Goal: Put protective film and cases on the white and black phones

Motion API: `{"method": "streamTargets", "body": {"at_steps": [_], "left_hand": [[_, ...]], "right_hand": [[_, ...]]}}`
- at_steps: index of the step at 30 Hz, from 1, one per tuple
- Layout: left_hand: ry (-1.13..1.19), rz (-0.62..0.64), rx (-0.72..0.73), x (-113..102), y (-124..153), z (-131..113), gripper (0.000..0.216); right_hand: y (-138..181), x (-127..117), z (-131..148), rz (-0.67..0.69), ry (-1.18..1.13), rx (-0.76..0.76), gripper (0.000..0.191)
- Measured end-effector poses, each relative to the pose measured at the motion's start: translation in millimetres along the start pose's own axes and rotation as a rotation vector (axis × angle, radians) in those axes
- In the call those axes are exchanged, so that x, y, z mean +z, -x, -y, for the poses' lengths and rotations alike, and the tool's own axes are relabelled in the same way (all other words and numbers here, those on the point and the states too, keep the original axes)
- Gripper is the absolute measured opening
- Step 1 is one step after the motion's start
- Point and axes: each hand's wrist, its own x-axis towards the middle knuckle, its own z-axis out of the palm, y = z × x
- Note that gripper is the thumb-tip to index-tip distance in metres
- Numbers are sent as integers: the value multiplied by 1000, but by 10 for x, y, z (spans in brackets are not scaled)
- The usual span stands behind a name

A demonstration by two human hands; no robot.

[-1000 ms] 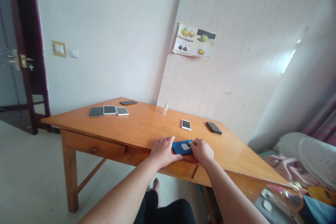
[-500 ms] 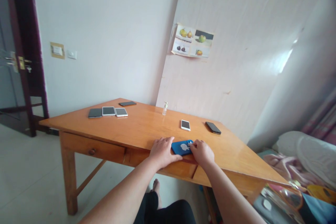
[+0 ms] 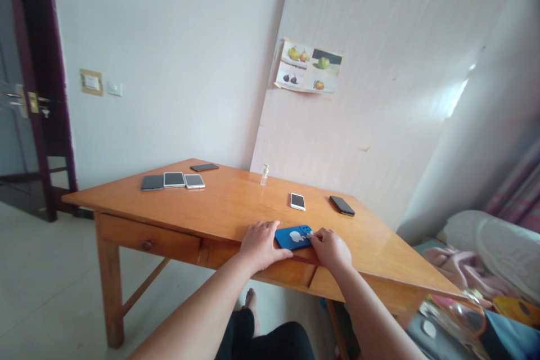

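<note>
A blue phone point(image 3: 291, 238) with a white apple logo lies back up near the table's front edge, its camera block toward the right. My left hand point(image 3: 262, 244) grips the phone's left end, thumb along the near side and fingers at the far side. At the camera end, my right hand point(image 3: 331, 246) is closed in a pinch. A small pale thing shows at its fingertips, too small to name. Beyond the hands lie a white phone point(image 3: 297, 201) and a black phone point(image 3: 342, 206), both flat on the table.
The wooden table point(image 3: 236, 202) also bears a clear pump bottle point(image 3: 264, 175), a dark phone point(image 3: 205, 167) at the back, and a dark tablet point(image 3: 152, 182) beside two white-framed tablets point(image 3: 174, 179). Assorted items point(image 3: 447, 320) fill the lower right, near bedding point(image 3: 493, 247).
My right hand has slid slightly right, off the camera block toward the phone's right end, uncovering the lenses. My left hand stays on the phone.
</note>
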Motion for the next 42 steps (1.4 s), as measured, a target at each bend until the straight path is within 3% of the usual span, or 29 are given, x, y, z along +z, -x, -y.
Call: {"method": "streamTargets", "body": {"at_steps": [4, 10, 12, 19, 22, 26, 30, 38, 42], "left_hand": [[-4, 2, 4, 16, -5, 7, 85], [13, -1, 1, -10, -9, -6, 80], [15, 1, -3, -18, -8, -10, 79], [-10, -2, 3, 6, -8, 8, 84], [-5, -4, 3, 11, -9, 12, 84], [13, -10, 5, 6, -11, 6, 82], [16, -22, -4, 3, -12, -4, 77], [4, -5, 11, -21, 2, -16, 82], [14, 10, -9, -30, -1, -28, 81]], "right_hand": [[29, 5, -18, -22, 6, 58, 27], [349, 142, 375, 42, -224, -290, 18], [356, 141, 394, 74, -237, -320, 18], [-10, 0, -10, 24, -48, -28, 24], [-44, 13, -13, 7, -20, 27, 27], [132, 117, 256, 20, -116, -144, 24], [278, 158, 474, 119, -231, -333, 17], [-2, -109, 148, 37, -17, -23, 24], [10, -89, 182, 33, 1, -12, 24]]}}
